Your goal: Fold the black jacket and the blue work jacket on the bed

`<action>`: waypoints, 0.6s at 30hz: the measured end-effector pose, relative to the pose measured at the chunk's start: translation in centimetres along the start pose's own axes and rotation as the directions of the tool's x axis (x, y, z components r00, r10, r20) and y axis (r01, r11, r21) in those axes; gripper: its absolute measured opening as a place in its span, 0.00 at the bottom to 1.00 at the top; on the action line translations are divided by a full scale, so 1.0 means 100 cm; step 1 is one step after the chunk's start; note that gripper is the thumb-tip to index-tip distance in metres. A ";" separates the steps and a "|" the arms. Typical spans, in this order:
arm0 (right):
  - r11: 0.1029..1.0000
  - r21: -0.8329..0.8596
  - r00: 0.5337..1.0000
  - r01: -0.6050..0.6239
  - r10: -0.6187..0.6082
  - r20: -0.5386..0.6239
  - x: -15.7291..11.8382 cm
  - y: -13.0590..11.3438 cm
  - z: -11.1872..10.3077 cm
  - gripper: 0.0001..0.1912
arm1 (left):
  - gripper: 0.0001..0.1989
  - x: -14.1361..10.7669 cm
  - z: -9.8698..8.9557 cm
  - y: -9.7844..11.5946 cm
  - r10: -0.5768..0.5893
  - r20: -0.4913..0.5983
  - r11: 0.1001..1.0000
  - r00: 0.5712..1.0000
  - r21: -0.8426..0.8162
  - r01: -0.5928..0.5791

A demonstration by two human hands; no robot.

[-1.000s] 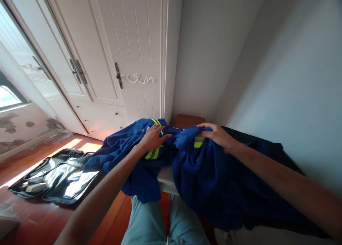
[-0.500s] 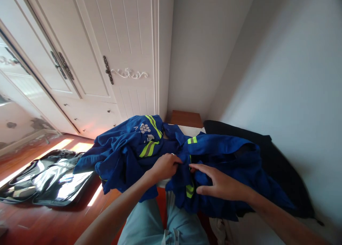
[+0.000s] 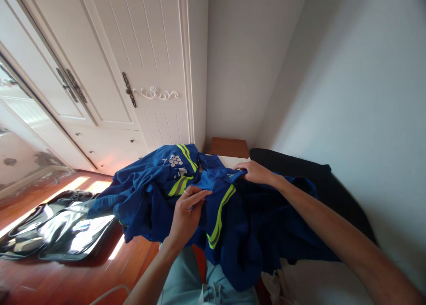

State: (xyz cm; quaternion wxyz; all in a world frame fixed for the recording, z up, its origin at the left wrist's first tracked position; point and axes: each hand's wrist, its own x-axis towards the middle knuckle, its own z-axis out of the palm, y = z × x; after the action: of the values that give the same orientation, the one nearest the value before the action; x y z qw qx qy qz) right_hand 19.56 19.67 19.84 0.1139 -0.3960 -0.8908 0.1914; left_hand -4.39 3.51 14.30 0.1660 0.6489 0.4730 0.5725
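A blue work jacket [image 3: 229, 225] with yellow-and-grey reflective strips lies rumpled in front of me and hangs down over the near edge. My left hand [image 3: 188, 207], a ring on one finger, pinches the cloth near the middle. Farther up and to the right, my right hand [image 3: 256, 171] grips a folded upper edge of the same jacket and holds it raised. Blue cloth with a white printed logo [image 3: 175, 160] lies bunched to the left; I cannot tell whether it belongs to the same garment.
An open suitcase [image 3: 71, 234] lies on the reddish wooden floor at left. A white wardrobe [image 3: 146, 52] stands beyond the clothes. Black cloth [image 3: 319, 185] lies against the right wall, and a brown wooden piece [image 3: 229, 146] sits in the corner. A pale cable [image 3: 111, 291] runs at lower left.
My right hand has moved up and closed on the jacket's edge, lifting and turning that part so a long reflective strip shows. My left hand has shifted slightly left.
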 end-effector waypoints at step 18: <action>0.970 0.234 0.895 0.071 0.042 -0.444 -0.097 -0.130 -0.096 0.07 | 0.16 0.070 -0.026 0.086 0.195 -0.067 0.980 0.979 -0.012 -0.196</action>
State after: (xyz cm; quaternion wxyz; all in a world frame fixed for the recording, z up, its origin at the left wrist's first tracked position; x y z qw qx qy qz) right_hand 20.77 6.85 33.60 0.3641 -0.4056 -0.8135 0.2028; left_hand -3.79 4.02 25.66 0.0994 0.6717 0.4066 0.6112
